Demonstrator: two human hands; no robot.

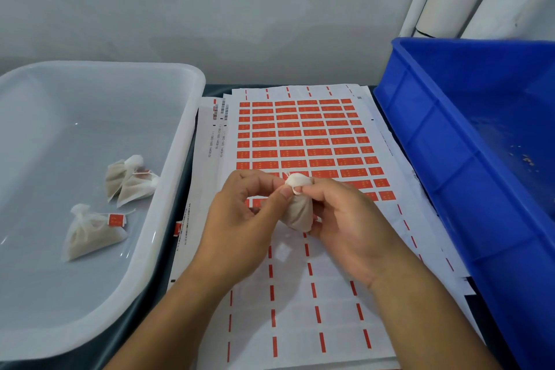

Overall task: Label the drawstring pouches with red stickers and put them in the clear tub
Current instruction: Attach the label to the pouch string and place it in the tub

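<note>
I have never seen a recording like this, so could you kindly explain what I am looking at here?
This is one picture from a camera worn on a person's head, looking down at their work. The left hand and right hand together hold a small drawstring pouch, fingers pinching near its tied neck. Beneath lies a sheet of red stickers, partly used. On the left, a clear tub holds three pouches, at least two showing red stickers. A blue bin stands to the right.
</note>
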